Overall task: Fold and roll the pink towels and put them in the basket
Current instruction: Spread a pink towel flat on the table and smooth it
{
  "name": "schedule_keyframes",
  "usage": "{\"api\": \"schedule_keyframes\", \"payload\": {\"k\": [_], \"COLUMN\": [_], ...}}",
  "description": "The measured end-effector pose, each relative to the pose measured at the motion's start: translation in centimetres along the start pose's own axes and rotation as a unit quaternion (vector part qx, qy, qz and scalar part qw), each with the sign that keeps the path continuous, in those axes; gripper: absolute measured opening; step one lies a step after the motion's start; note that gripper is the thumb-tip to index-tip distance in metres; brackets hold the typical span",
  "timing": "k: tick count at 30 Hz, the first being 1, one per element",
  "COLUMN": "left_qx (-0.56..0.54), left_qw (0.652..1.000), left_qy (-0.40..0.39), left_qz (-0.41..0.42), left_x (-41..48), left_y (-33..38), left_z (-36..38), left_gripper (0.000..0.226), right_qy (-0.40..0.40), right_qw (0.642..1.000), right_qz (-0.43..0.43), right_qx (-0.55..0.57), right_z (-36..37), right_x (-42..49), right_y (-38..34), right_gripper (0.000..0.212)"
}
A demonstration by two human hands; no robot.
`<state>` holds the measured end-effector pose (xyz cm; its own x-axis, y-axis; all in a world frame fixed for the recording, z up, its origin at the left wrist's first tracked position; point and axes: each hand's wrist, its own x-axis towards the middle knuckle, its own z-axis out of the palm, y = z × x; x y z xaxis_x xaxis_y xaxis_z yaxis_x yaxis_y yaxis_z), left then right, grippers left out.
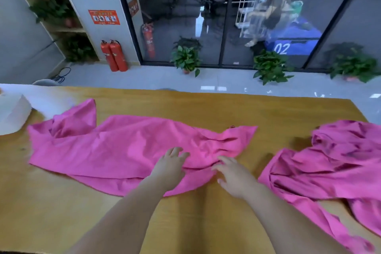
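Wooden table (185, 105): one.
Pink towel, rumpled (115, 146): spread across the table's middle.
Second pink towel (334, 167): crumpled at the right, apart from the first.
White container (12, 113): far left, blurred.
Your left hand (169, 169): fingers spread flat on the middle towel, grasping nothing.
Your right hand (235, 179): fingers relaxed, touching that towel's near right edge, grasping nothing.

Two red fire extinguishers (113, 55) are seen far beyond the left hand (171, 169); potted plants (270, 66) are ranged beyond the right hand (235, 179).
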<state>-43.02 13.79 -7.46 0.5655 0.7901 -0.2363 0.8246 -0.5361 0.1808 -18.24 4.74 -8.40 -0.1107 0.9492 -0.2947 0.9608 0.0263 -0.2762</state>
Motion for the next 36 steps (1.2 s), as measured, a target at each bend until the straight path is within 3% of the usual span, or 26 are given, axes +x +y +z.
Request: {"api": "schedule_keyframes", "payload": {"k": [5,16,19,28,36], "left_qx": [0.019,0.035,0.035,0.04,0.068], "left_qw": [0.997,0.979,0.975,0.966,0.962], "left_qy": [-0.036,-0.157,-0.173,-0.187,-0.188], "left_qz": [0.058,0.125,0.136,0.174,0.184], "left_x": [4.0,10.4,11.0,12.9,13.0], "left_y": [5.6,18.2,21.2,27.9,28.0], "left_z": [1.0,4.1,5.4,6.3,6.8], "left_gripper": [0.066,0.079,0.076,0.073,0.07], "right_qy": [0.021,-0.057,-0.06,-0.055,-0.071], "right_qw": [0.995,0.953,0.954,0.962,0.959], "right_qz": [0.045,0.131,0.148,0.182,0.195], "right_qx": [-0.091,-0.269,-0.252,-0.194,-0.19], "right_z": [-1.0,-1.5,-2.2,-4.9,-5.1], "right_x": [-1.4,-7.4,-8.5,-11.2,-13.8], "right_y": [4.2,17.3,21.0,28.2,30.7], "right_gripper": [0.063,0.078,0.084,0.066,0.065]}}
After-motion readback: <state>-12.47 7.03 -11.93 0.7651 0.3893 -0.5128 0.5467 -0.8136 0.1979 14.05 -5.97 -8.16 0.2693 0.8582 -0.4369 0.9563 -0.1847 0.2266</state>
